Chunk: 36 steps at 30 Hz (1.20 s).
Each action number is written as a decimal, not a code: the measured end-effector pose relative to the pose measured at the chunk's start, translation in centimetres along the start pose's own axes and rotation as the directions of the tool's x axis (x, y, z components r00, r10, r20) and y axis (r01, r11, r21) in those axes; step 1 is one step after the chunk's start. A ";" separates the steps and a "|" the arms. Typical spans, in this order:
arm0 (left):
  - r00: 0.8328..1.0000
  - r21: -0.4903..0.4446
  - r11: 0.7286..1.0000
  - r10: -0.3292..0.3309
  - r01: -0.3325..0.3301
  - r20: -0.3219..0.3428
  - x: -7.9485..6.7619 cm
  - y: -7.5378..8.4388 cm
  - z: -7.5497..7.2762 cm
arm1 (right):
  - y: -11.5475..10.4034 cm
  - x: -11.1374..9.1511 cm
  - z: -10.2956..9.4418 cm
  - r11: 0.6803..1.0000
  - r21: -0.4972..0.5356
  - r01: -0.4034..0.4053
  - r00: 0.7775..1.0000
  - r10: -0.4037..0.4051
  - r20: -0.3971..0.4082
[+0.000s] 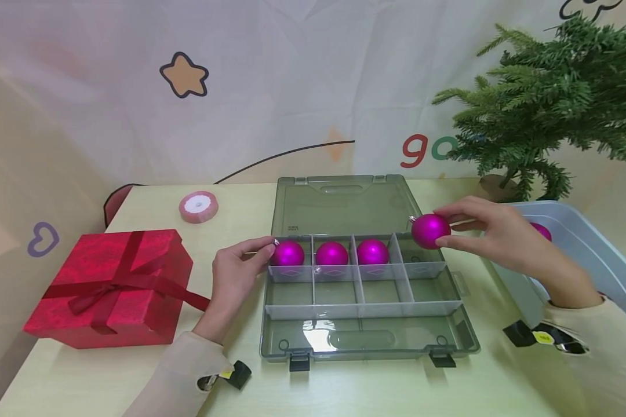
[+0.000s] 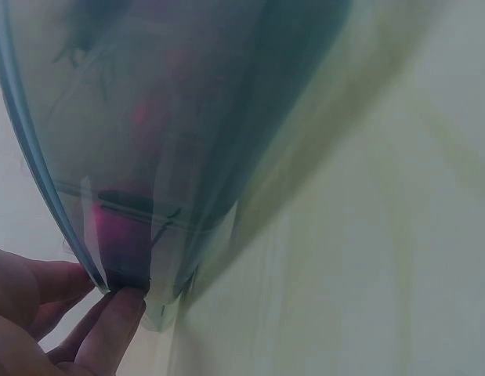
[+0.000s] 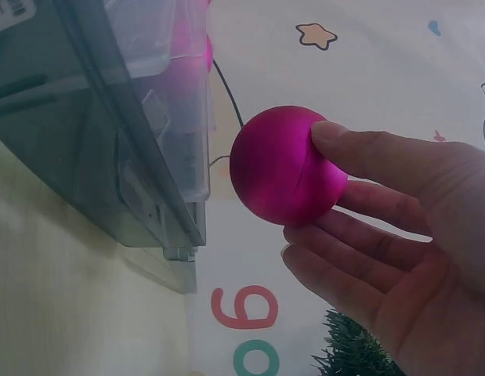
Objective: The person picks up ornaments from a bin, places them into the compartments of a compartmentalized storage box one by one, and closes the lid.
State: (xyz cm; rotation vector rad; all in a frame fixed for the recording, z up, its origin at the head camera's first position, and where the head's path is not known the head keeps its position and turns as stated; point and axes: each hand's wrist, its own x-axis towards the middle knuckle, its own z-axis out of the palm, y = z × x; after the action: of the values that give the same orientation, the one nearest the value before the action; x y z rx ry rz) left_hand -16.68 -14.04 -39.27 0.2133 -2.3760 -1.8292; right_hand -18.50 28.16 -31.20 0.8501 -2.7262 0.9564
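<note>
A purple-pink Christmas ball (image 1: pixel 430 231) is held between the thumb and fingers of my right hand (image 1: pixel 501 231), over the back right compartment of a grey-green plastic storage box (image 1: pixel 339 341). The right wrist view shows the ball (image 3: pixel 285 168) against the thumb tip, beside the box's side wall. Three matching balls, the middle one (image 1: pixel 331 255) among them, sit in the other back-row compartments. My left hand (image 1: pixel 240 272) pinches the box's back left edge, close to the leftmost ball (image 1: pixel 288 253). In the left wrist view its fingers (image 2: pixel 113 329) grip the rim.
The box's lid (image 1: pixel 344 202) lies folded back behind it. A red gift box (image 1: pixel 120 289) with a ribbon stands left, a pink ribbon roll (image 1: pixel 198 207) behind it. At right are a light-blue bin (image 1: pixel 605 260) with more balls and a small artificial Christmas tree (image 1: pixel 558 98).
</note>
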 end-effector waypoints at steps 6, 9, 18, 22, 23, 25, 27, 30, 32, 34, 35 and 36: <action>1.000 0.002 1.000 -0.001 0.001 0.003 0.0 0.0 0.0 | 0.4 0.1 0.5 1.000 -0.014 0.010 1.000 -0.010 0.010; 1.000 0.005 1.000 0.001 -0.001 0.005 0.0 0.0 0.0 | 0.6 0.1 0.7 0.999 -0.037 0.008 1.000 -0.007 0.013; 1.000 0.004 1.000 -0.008 0.008 0.001 0.1 0.0 0.1 | 0.3 0.0 1.1 0.996 -0.091 0.005 0.998 0.000 0.056; 1.000 0.002 1.000 -0.010 0.010 -0.001 0.1 0.0 0.1 | 0.1 0.0 1.2 0.995 -0.103 -0.012 0.997 0.021 0.080; 1.000 0.002 1.000 -0.011 0.011 -0.001 0.1 0.0 0.1 | 0.1 0.0 1.3 0.994 -0.103 -0.019 0.996 0.027 0.084; 1.000 0.004 1.000 -0.012 0.012 -0.001 0.1 0.0 0.1 | 0.1 0.0 1.4 0.994 -0.105 -0.020 0.996 0.029 0.087; 1.000 0.005 1.000 -0.012 0.012 -0.001 0.0 0.0 0.1 | 0.1 0.0 1.5 0.994 -0.107 -0.011 0.996 0.020 0.085; 1.000 0.006 1.000 -0.012 0.012 -0.002 0.0 0.0 0.1 | 0.2 0.1 1.8 0.995 -0.101 0.010 0.996 -0.001 0.087; 1.000 0.005 1.000 -0.009 0.009 -0.002 0.0 0.0 0.1 | 0.2 0.2 1.9 0.996 -0.089 0.016 0.996 -0.008 0.094; 1.000 0.005 1.000 -0.007 0.007 -0.003 0.1 0.0 0.1 | 0.2 0.2 2.0 0.996 -0.085 0.014 0.995 -0.005 0.101; 1.000 0.004 1.000 -0.007 0.007 -0.003 0.1 0.0 0.1 | 0.2 0.2 2.1 0.996 -0.085 0.010 0.995 -0.001 0.103; 1.000 0.005 1.000 -0.006 0.006 -0.004 0.1 0.0 0.1 | 0.2 0.2 2.1 0.996 -0.085 0.009 0.995 0.000 0.104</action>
State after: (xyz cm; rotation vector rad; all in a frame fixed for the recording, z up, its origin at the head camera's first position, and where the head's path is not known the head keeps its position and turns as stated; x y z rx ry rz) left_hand -16.77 -13.95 -39.31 0.2245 -2.3804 -1.8241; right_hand -18.68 26.88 -32.91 0.9145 -2.8281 0.8100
